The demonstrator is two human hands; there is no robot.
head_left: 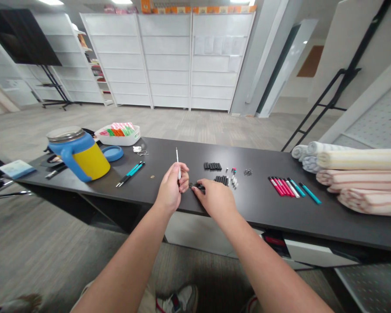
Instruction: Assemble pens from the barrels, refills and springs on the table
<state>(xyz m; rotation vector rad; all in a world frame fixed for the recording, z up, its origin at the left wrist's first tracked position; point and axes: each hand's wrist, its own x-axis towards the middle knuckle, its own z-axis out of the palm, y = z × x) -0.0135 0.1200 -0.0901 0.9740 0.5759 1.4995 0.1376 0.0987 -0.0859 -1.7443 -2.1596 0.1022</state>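
Note:
My left hand (171,187) is closed around a slim white pen refill (177,158), which points upward with its tip above the fingers. Low over the front part of the tabletop, my right hand (217,195) pinches a small dark piece (197,186) whose kind I cannot make out. Just beyond the right hand lie two rows of black pen grips (212,166), the nearer one partly hidden by it. Small white pen parts (233,181) and a little heap of metal springs (248,172) are beside them. Pink, white and teal pen barrels (282,187) lie in a row farther right.
On the dark table (247,213), teal-and-black pens (130,174) lie left of my hands. A blue-and-yellow mug (84,158), its blue lid (112,153) and a white basket (124,138) of colourful packets stand at the left. Rolled towels (361,176) are stacked at the right end.

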